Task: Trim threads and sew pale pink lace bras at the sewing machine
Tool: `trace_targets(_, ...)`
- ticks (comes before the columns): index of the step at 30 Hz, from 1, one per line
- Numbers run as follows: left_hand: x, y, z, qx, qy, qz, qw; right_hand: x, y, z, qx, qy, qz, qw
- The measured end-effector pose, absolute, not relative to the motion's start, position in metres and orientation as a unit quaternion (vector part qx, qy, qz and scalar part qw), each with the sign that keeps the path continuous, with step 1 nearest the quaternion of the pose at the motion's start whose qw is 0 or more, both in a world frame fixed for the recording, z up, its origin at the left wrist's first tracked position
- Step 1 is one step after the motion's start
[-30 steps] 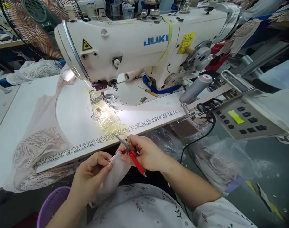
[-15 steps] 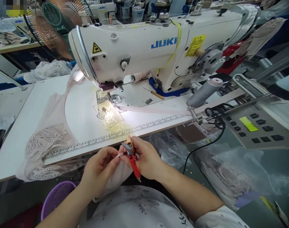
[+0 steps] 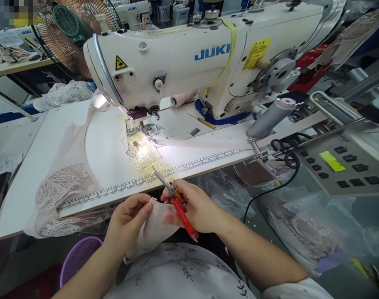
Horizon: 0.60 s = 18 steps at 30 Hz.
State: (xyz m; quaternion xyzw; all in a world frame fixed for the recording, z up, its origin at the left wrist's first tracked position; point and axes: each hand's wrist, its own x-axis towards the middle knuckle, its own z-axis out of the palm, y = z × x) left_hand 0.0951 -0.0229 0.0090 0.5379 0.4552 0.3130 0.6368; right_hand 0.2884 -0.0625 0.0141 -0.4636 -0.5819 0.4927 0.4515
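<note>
My left hand [image 3: 124,221] pinches the edge of a pale pink, sheer fabric piece [image 3: 155,226] between thumb and fingers, just in front of the table edge. The fabric hangs over my lap. My right hand [image 3: 201,209] grips a pair of red-handled scissors [image 3: 183,216], their metal blades pointing up and left. An orange part shows by the blades; I cannot tell whether it belongs to them. Fingers of my right hand lie partly behind the fabric. Beyond the hands stands a white sewing machine [image 3: 173,62], with a pale strip [image 3: 205,143] lying across its bed.
A lace garment [image 3: 60,182] drapes over the table's left front edge. A ruler tape [image 3: 192,164] runs along the front. Right are a grey thread cone [image 3: 272,118] and a control panel [image 3: 345,162]. Below stand a purple basket [image 3: 79,257] and plastic bags [image 3: 326,232].
My right hand has drawn slightly right, away from the left fingertips. The scissors have swung so more blade shows, pointing up-left. The fabric edge now sits in my left pinch alone.
</note>
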Motion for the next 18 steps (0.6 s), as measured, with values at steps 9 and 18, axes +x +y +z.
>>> trace_targets(9, 0.104, -0.021, 0.016, 0.507, 0.478, 0.314, 0.645, 0.328, -0.073, 0.011, -0.524, -0.762, 0.344, 0.166)
trace_targets(18, 0.106, -0.022, 0.021, 0.523, 0.504, 0.300, 0.619, 0.316, -0.083, 0.005, -0.543, -0.739, 0.372, 0.145)
